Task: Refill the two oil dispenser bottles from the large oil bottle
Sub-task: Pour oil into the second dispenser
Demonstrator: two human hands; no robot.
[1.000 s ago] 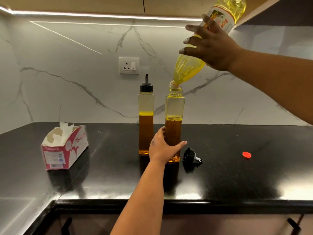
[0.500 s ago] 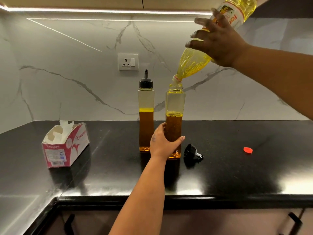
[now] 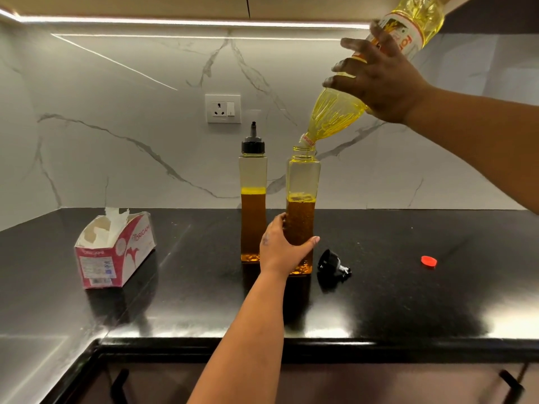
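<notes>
While your right hand [image 3: 385, 83] grasps the large oil bottle [image 3: 364, 80] tipped at upper right, mouth over the open dispenser [image 3: 302, 199] at centre frame, your left hand [image 3: 284, 249] wraps its base, steadying it; the capped dispenser [image 3: 253, 196] waits alongside.

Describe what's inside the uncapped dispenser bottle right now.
Dark amber oil fills the uncapped dispenser bottle to about halfway, clear above. The left hand covers part of its lower body.

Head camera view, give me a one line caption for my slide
Left hand steadies the uncapped dispenser bottle while the right hand pours from the large oil bottle.
</notes>
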